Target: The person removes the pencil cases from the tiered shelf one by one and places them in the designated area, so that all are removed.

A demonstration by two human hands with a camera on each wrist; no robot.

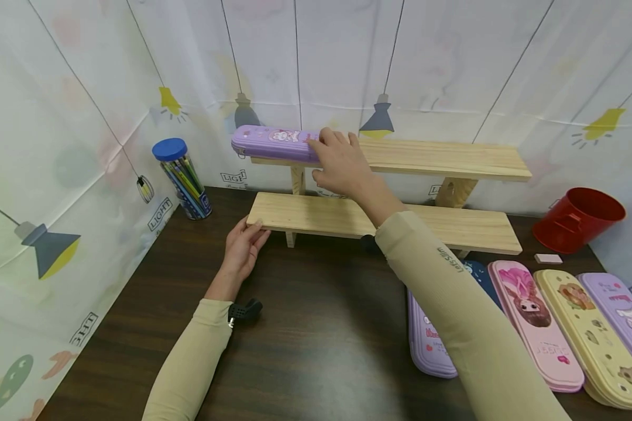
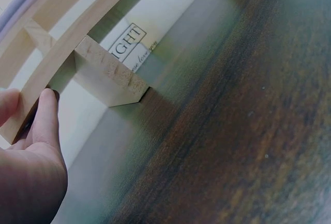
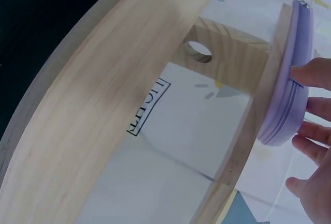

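A purple zip pencil case (image 1: pixel 274 140) with a cartoon print lies along the left end of the top board of a two-tier wooden shelf (image 1: pixel 316 213), its tip jutting past the board. My right hand (image 1: pixel 342 164) grips the case near its right end. In the right wrist view, the thumb lies against the zipped side of the case (image 3: pixel 284 97), and the other fingers reach over it. At the left end of the lower board, my left hand (image 1: pixel 239 251) pinches the wood. The left wrist view shows its fingers curled under the board (image 2: pixel 54 61).
A blue-lidded jar of pencils (image 1: pixel 184 178) stands at the back left. On the right are a red metal mug (image 1: pixel 574 219), a small eraser (image 1: pixel 548 258) and several pencil cases, including a pink one (image 1: pixel 537 327) and a yellow one (image 1: pixel 595 339). My right sleeve partly hides others.
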